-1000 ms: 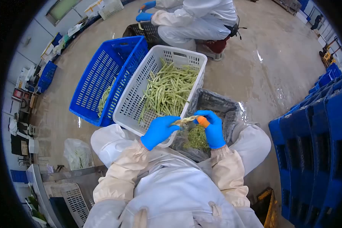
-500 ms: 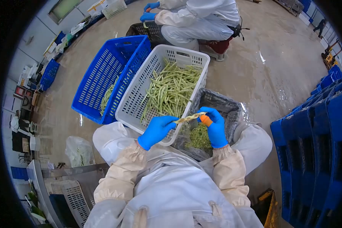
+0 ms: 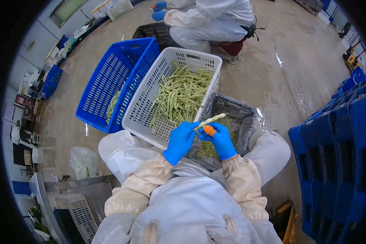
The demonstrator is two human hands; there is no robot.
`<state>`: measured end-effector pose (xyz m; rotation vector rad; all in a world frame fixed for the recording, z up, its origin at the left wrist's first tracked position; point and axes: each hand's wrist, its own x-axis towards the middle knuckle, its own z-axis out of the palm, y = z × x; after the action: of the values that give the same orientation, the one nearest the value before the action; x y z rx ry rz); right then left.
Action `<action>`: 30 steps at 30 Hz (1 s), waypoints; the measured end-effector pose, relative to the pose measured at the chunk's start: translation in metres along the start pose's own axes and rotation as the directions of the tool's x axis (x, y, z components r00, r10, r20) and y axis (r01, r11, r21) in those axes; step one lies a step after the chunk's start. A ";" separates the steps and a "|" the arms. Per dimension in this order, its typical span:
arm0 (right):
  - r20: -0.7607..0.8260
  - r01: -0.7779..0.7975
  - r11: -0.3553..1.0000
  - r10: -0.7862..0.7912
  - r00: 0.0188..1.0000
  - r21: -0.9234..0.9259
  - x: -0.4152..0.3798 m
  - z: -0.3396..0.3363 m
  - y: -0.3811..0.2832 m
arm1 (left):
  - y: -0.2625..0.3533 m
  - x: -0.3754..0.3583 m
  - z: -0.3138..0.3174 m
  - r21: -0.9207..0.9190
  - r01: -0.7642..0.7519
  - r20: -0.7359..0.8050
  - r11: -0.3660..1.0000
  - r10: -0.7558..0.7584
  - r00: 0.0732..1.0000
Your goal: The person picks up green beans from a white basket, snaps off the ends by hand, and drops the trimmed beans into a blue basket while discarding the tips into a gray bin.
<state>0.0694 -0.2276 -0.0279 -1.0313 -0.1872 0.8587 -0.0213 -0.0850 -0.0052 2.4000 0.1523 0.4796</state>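
A pale green bean (image 3: 213, 120) slants over the lined crate, its left end pinched in my blue-gloved left hand (image 3: 179, 142). Close beside it, my right hand (image 3: 223, 142) is closed against the bean's lower side, fingers curled. An orange cover (image 3: 209, 130) sits at the right thumb. Just beyond my hands stands a white basket (image 3: 140, 110) with a heap of green beans (image 3: 185, 93). Below the bean, a crate lined with dark plastic (image 3: 248, 118) contains small green trimmings (image 3: 209, 150), partly hidden by my right hand.
A blue basket (image 3: 97, 85) with some beans stands left of the white one. Ahead, a co-worker in white (image 3: 215, 20) sits by a dark crate (image 3: 156, 32). Blue pallets (image 3: 333, 150) are stacked at right. A plastic bag (image 3: 84, 162) lies at left.
My left hand has moved right, closer to my right hand, which has shifted slightly left and down. The bean now appears whole and tilted up to the right, where before a split, yellowish pod spanned both hands.
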 end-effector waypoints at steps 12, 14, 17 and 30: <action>-0.069 0.016 1.000 -0.015 0.998 0.017 -0.001 -0.003 0.007 | 0.007 -0.007 0.011 0.225 -0.099 -0.018 0.969 0.105 0.994; -0.085 0.021 1.000 -0.020 0.996 0.009 0.001 -0.004 0.008 | 0.006 -0.007 0.013 0.179 -0.093 -0.023 0.979 0.099 0.995; -0.123 0.032 0.999 -0.027 0.992 0.033 0.001 -0.005 0.005 | -0.002 -0.001 0.011 -0.563 0.541 0.286 0.624 -0.467 0.837; -0.105 0.143 0.984 -0.154 0.983 -0.102 0.009 -0.007 0.012 | -0.005 0.004 0.002 -0.689 0.599 0.404 0.409 -0.470 0.785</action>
<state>0.0727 -0.2234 -0.0439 -1.1358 -0.2081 0.6596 -0.0170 -0.0813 -0.0090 1.3467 0.5188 0.0090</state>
